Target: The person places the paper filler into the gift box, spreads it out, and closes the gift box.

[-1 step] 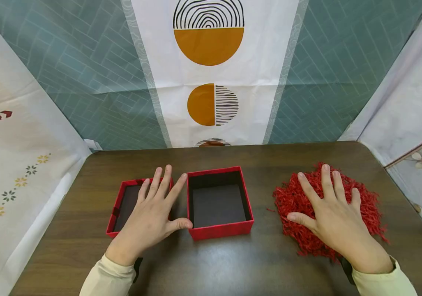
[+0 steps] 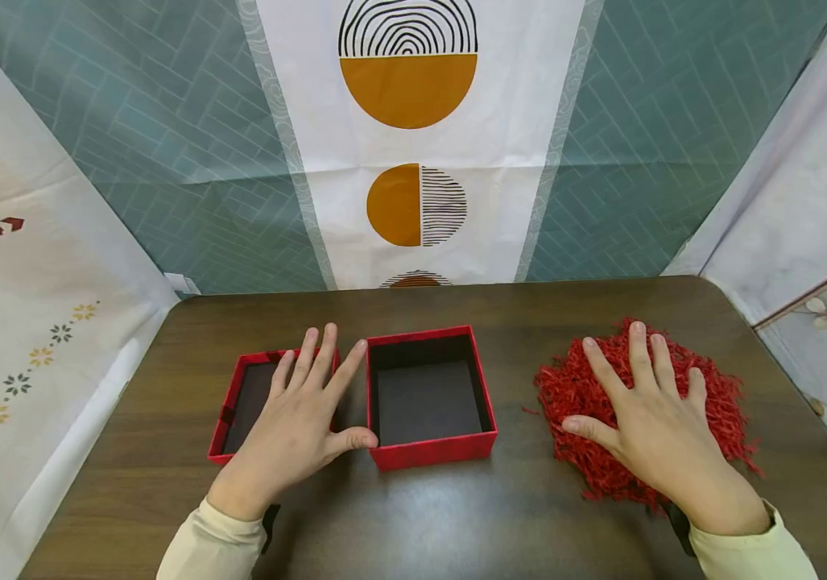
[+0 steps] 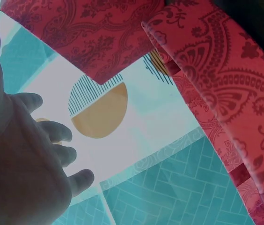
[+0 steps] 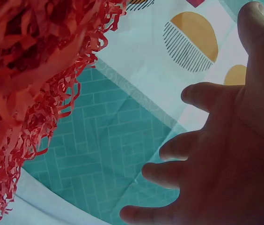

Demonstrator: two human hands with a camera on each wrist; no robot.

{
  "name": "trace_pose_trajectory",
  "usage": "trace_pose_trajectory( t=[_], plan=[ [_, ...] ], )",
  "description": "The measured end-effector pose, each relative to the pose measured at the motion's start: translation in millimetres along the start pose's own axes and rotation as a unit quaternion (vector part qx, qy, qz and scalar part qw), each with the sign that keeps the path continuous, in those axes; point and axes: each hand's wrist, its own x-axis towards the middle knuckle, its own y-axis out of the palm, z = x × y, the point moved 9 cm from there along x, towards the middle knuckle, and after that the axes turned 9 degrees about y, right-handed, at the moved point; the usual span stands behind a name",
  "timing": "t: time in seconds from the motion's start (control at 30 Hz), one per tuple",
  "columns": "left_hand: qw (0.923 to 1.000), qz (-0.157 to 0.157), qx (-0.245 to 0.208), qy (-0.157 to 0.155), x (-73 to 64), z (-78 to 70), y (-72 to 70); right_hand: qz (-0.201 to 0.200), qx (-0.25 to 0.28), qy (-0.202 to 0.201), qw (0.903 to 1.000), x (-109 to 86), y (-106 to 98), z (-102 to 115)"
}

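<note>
We've got 2 squarish red pieces on the wood-grain table (image 2: pixel 413 524): a deep box (image 2: pixel 433 455) in the middle, dark inside with ornate floral-printed sides, and a shallower tray (image 2: pixel 252 399) just to its left. Our left hand (image 2: pixel 295 427) is splayed wide over the tray, our right hand (image 2: pixel 655 431) equally wide over a fluffy, crinkly heap of red shreds (image 2: pixel 719 395) on the right.

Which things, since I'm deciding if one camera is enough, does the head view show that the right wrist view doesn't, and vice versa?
Only the head view shows the left hand, the tabletop and the dark insides of the shallow red box and deeper red box. Only the right wrist view shows the palm side of the right hand. Both show that hand, the red shreds and the patterned backdrop.
</note>
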Motion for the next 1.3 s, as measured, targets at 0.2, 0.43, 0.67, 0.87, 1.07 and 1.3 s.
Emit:
trace_pose_trajectory(
  t=[0.2, 0.43, 0.67, 0.87, 1.07, 1.3],
  plan=[
    [1.0, -0.002, -0.004, 0.004, -0.8, -1.2, -2.0, -0.003, -0.003, 0.0, 1.0, -1.7, -1, 1],
    [0.9993, -0.008, -0.032, 0.016, -1.0, -5.2, 2.0, 0.004, 0.003, 0.008, 1.0, -3.3, -4, -3],
    [0.9952, -0.03, -0.087, 0.035, 2.9, -10.1, 7.0, 0.043, 0.004, -0.004, 0.9991, -0.2, -5, -8],
    [0.9922, -0.037, -0.11, 0.046, 6.1, -9.8, 11.7, 0.111, 0.021, -0.008, 0.9936, -1.0, 8, -11],
    [0.991, -0.033, -0.121, 0.046, 4.7, -8.7, 17.3, 0.169, 0.031, -0.014, 0.985, -7.0, 29, -7],
    [0.9898, -0.032, -0.122, 0.067, 10.2, -17.8, 22.5, 0.193, 0.023, -0.015, 0.9808, -9.5, 48, -6]
  ],
)
